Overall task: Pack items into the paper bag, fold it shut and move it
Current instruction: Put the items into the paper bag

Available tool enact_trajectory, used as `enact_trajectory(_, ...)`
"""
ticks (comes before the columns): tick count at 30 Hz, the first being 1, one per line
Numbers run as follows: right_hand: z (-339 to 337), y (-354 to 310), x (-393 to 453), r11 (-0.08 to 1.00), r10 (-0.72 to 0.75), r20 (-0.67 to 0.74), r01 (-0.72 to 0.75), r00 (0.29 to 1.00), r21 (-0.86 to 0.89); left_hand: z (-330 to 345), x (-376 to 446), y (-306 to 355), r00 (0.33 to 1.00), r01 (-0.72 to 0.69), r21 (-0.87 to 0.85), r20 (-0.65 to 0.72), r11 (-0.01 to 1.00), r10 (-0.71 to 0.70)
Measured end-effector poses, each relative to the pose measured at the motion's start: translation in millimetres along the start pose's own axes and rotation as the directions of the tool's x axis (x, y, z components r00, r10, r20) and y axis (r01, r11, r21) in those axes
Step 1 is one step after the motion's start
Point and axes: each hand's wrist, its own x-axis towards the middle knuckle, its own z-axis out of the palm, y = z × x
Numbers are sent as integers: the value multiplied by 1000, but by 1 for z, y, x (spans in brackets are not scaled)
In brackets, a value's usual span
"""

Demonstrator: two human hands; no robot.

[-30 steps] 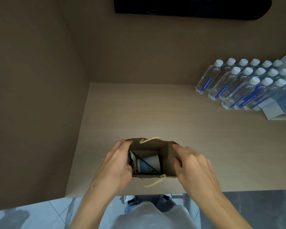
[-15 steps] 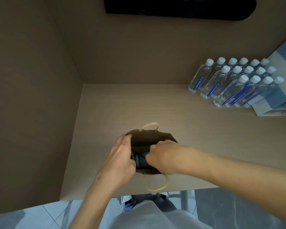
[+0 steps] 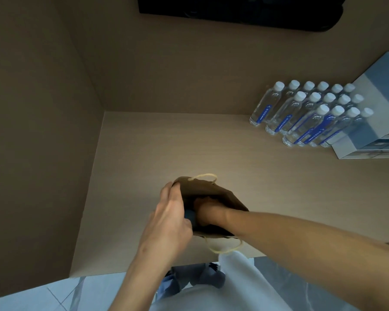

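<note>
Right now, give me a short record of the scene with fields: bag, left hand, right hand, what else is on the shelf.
bag: brown paper bag, open, standing near the shelf's front edge
left hand: left hand grips the bag's left rim
right hand: right hand reaches down inside the bag; its grip is hidden
bag contents: mostly hidden
handles: pale cord handles, loose
shelf extras: water bottles in rows at the right rear, beside a blue-white box

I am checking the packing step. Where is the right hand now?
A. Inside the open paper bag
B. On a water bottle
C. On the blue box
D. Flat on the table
A: the right hand reaches down into the open paper bag, whose rim the left hand holds.
</note>
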Motion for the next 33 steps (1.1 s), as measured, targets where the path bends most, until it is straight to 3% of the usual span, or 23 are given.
enact_trajectory(3,0,0,0,999,36,-20,-36,999,36,2,1,0,1000,-18,2,-6,1000,18)
enact_trajectory(11,-7,0,-11,990,-136,-75,139,988,32,-1,3,-4,1000,-24,12,17,1000,24)
enact_trajectory(18,-5,-3,-4,990,-29,-32,33,999,138,0,4,-2,999,-51,-2,-1,999,51)
enact_trajectory(25,-12,-4,1,985,-70,-90,84,993,154,2,3,-2,996,-95,-19,-6,995,94)
enact_trajectory(30,-7,-23,15,991,-106,1,106,994,81,5,8,-2,995,-99,-48,10,994,100)
enact_trajectory(33,-6,-27,19,979,-116,26,110,993,172,5,12,-3,995,-96,-45,8,994,97)
